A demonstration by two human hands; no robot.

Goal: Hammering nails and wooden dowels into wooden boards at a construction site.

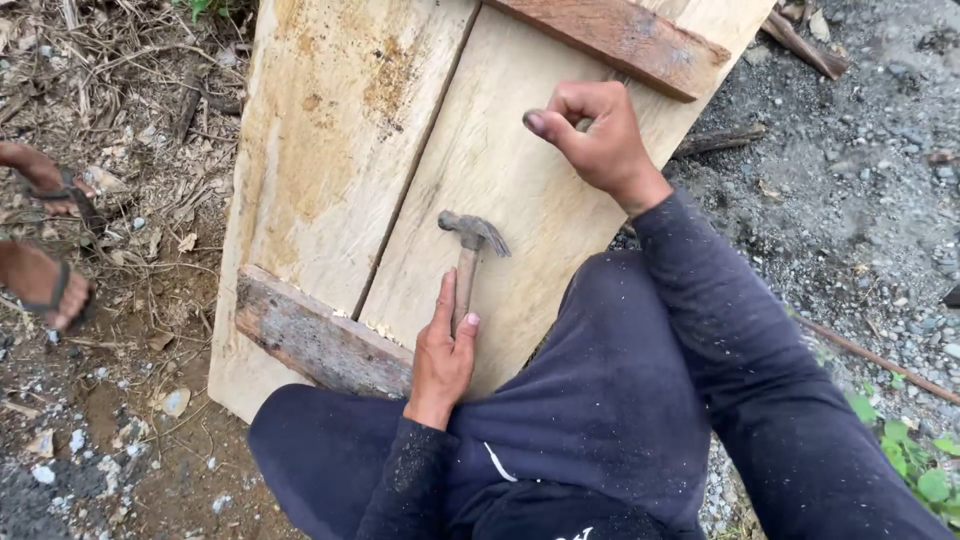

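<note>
Nearest the camera are the person's dark trousers (600,400) and dark sleeves, flecked with pale dust; the knees press against the near edge of a panel of pale wooden boards (330,140) lying on the ground.

Far to the left of both hands, two sandalled feet (45,250) of another person stand on bare dirt strewn with dry leaves and wood chips; nearer, just left of the left hand, a weathered grey batten (310,335) crosses the boards.

The left hand (442,350) lies mostly open, fingers stretched and close together, resting along the lower end of the wooden handle of a claw hammer (468,255); whether the fingers truly wrap the handle I cannot tell; the rusty hammer head lies flat on the right-hand board, just beyond the fingertips.

Up and to the right, the right hand (590,135) is closed into a loose fist above the board, thumb thrust out to the left; whether it pinches anything small I cannot tell; just beyond it a reddish-brown batten (625,40) crosses the far end of the boards; right of that hand lies grey gravel (870,170), with green leaves at the lower right.
</note>
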